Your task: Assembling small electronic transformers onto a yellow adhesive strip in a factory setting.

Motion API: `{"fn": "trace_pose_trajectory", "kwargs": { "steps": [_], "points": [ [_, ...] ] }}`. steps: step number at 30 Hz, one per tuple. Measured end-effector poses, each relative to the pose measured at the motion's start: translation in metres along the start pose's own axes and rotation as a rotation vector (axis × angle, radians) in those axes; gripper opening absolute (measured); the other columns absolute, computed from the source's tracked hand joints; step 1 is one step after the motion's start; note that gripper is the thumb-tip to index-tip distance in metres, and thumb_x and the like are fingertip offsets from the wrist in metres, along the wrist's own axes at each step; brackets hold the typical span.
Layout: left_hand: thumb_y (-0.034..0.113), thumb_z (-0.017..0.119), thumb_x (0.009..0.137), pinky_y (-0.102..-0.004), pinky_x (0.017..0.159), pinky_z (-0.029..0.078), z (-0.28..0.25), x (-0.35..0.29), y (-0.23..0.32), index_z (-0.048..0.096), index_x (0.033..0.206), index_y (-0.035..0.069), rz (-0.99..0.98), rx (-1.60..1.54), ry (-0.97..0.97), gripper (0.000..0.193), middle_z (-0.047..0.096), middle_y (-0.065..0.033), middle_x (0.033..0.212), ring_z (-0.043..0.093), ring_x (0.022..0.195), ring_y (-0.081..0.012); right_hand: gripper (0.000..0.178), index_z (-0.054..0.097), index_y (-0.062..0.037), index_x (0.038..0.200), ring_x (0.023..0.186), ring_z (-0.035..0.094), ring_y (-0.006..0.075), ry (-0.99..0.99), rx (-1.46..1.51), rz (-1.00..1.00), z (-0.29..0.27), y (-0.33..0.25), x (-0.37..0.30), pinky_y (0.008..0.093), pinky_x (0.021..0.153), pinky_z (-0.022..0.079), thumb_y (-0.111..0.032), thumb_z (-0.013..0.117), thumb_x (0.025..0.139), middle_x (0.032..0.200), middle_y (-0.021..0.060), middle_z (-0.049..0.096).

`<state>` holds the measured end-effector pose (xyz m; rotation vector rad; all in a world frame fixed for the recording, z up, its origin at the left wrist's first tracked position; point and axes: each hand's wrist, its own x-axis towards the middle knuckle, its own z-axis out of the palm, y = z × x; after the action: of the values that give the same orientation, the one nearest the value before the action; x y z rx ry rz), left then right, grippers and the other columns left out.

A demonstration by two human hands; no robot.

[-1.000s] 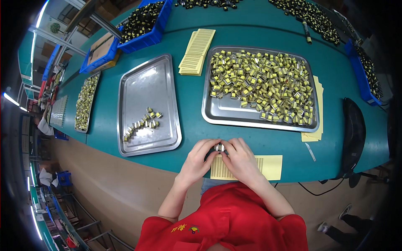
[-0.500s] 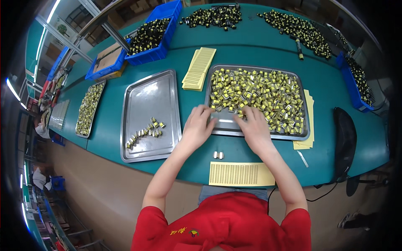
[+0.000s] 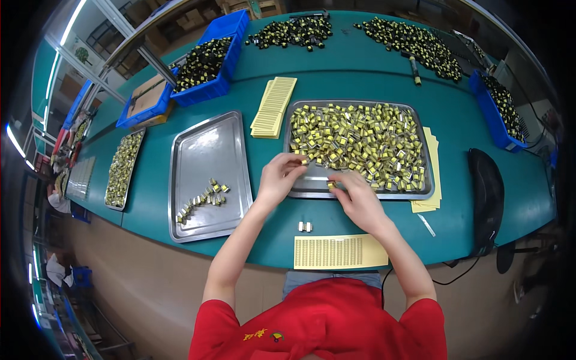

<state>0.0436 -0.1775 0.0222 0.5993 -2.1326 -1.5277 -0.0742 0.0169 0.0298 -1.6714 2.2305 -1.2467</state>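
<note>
- Nearest, a printed yellow sheet [image 3: 336, 252] lies flat along the table's front edge, in front of the person.
- Just beyond it sit small silver pieces [image 3: 305, 227], close side by side on the green tabletop (whether they touch, I cannot tell).
- The right hand [image 3: 358, 197] is over the near edge of the full tray [image 3: 308, 186], thumb and fingers closed in a pinch on a yellow-and-silver part [image 3: 331, 185].
- The left hand [image 3: 280, 179], at that tray's left side, pinches a second yellow part [image 3: 304, 162] between thumb and fingertips.
- Behind both hands, the heap of parts [image 3: 360, 141] covers most of the tray; a bare strip shows at the near left.
- To the left, the sparse tray [image 3: 210, 144] holds a short slanting row with a few loose pieces [image 3: 207, 196]. Going by these amounts, the handling looks early: a small group lined up, a great many left in the heap.
- Farther back are fanned yellow sheets [image 3: 273, 108], a blue bin [image 3: 207, 92] and heaps of black-and-yellow pieces [image 3: 294, 33].
</note>
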Motion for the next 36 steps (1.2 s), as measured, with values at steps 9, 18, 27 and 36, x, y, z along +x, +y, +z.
{"fn": "trace_pose_trajectory", "kwargs": {
  "steps": [9, 18, 27, 36],
  "points": [
    [-0.011, 0.066, 0.086, -0.0309, 0.098, 0.052, 0.01, -0.072, 0.025, 0.051, 0.123, -0.005, -0.129, -0.476, -0.146, 0.04, 0.061, -0.0154, 0.123, 0.062, 0.113, -0.0198, 0.023, 0.065, -0.0005, 0.106, 0.081, 0.066, 0.012, 0.108, 0.465, 0.387, -0.001, -0.03, -0.039, 0.0267, 0.075, 0.053, -0.004, 0.073, 0.084, 0.107, 0.0066, 0.073],
    [-0.011, 0.066, 0.086, -0.0318, 0.094, 0.053, 0.019, -0.098, 0.017, 0.065, 0.111, -0.005, -0.082, -0.463, -0.134, 0.026, 0.06, -0.0147, 0.122, 0.061, 0.112, -0.0196, 0.024, 0.067, -0.0017, 0.108, 0.077, 0.064, 0.0109, 0.106, 0.452, 0.396, 0.007, -0.034, -0.056, 0.0258, 0.072, 0.052, -0.001, 0.071, 0.085, 0.103, 0.0063, 0.071],
    [-0.012, 0.066, 0.086, -0.0323, 0.095, 0.053, 0.015, -0.103, 0.013, 0.065, 0.113, -0.004, -0.079, -0.458, -0.171, 0.028, 0.059, -0.0145, 0.123, 0.061, 0.113, -0.0213, 0.024, 0.066, -0.0016, 0.11, 0.083, 0.064, 0.0115, 0.085, 0.477, 0.405, 0.013, -0.036, -0.063, 0.0252, 0.073, 0.052, -0.002, 0.07, 0.087, 0.106, 0.0068, 0.071],
    [-0.01, 0.068, 0.085, -0.03, 0.093, 0.053, 0.019, -0.108, 0.012, 0.064, 0.115, -0.002, -0.036, -0.346, -0.139, 0.031, 0.062, -0.0119, 0.12, 0.063, 0.106, -0.0172, 0.023, 0.065, -0.0015, 0.109, 0.078, 0.061, 0.0128, 0.072, 0.459, 0.382, 0.012, -0.039, -0.064, 0.0272, 0.069, 0.05, -0.002, 0.07, 0.086, 0.1, 0.0075, 0.069]
  ]
}}
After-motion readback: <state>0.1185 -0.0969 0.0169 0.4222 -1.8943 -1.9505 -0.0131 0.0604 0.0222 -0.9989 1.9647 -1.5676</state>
